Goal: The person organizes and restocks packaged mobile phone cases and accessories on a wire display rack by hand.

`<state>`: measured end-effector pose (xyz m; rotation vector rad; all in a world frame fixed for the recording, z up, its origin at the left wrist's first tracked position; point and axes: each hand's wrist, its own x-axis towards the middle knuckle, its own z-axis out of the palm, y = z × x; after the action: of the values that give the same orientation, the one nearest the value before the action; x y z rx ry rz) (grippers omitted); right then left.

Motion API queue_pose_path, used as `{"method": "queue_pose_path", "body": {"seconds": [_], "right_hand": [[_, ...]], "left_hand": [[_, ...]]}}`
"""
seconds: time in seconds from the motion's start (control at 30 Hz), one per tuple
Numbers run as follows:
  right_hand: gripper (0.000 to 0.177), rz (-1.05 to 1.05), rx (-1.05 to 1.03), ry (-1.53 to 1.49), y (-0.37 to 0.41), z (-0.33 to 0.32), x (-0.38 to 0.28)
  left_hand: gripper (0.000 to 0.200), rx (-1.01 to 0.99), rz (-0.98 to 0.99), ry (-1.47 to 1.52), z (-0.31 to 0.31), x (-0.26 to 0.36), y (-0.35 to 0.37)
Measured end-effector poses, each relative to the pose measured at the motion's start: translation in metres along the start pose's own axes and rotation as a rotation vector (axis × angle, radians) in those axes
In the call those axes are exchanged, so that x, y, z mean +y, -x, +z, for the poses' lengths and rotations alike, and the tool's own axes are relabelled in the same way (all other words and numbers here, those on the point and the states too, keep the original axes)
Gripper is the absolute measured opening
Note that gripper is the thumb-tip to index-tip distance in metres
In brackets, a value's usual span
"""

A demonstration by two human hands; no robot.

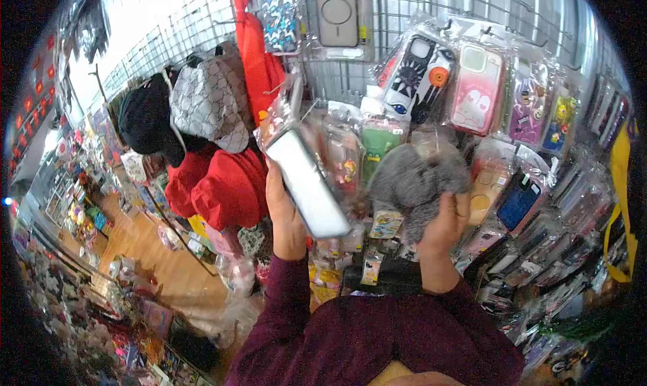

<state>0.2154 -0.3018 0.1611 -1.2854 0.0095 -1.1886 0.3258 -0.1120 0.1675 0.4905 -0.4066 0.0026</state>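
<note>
Two hands stand apart, the left hand (pixel 282 207) best kept firm, clamped on the white-faced pack (pixel 309 184), the right hand (pixel 446 224) best light against the grey fluffy item (pixel 411 173), its grip unclear: one black cap (pixel 148 116) and one patterned cap (pixel 209 99) at ten o'clock, one pack at the dial's centre, one fluffy item at three.

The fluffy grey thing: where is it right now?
In the head view, the fluffy grey thing is right of centre, against the person's right hand, below and left of the pink phone case, partly overlapping the green one.
</note>
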Motion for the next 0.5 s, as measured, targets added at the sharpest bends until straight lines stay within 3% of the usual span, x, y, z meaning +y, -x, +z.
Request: {"method": "queue_pose_path", "body": {"seconds": [0.03,0.1,0.17,0.23,0.33,0.5], "right_hand": [[0.030,-0.015,0.017,-0.001,0.001,-0.001,-0.006],[0.036,-0.158,-0.296,0.132,0.017,0.006,-0.006],[0.042,-0.459,-0.679,-0.110,0.039,0.029,0.011],[0.047,-0.697,-0.933,0.186,0.051,0.034,-0.001],[0.051,-0.754,-0.807,0.177,0.037,0.046,0.005],[0.048,-0.688,-0.687,0.260,-0.016,0.066,-0.040]], "left_hand": [[0.045,-0.021,-0.009,0.003,0.004,-0.004,0.001],[0.041,-0.135,-0.127,-0.030,0.012,-0.016,0.004],[0.036,-0.120,-0.148,-0.384,-0.047,-0.061,-0.028],[0.037,-0.084,-0.203,-0.282,-0.026,-0.063,-0.003],[0.037,-0.113,-0.306,-0.139,-0.002,-0.063,0.030],[0.039,-0.162,-0.409,-0.073,0.022,-0.080,0.043]]}}
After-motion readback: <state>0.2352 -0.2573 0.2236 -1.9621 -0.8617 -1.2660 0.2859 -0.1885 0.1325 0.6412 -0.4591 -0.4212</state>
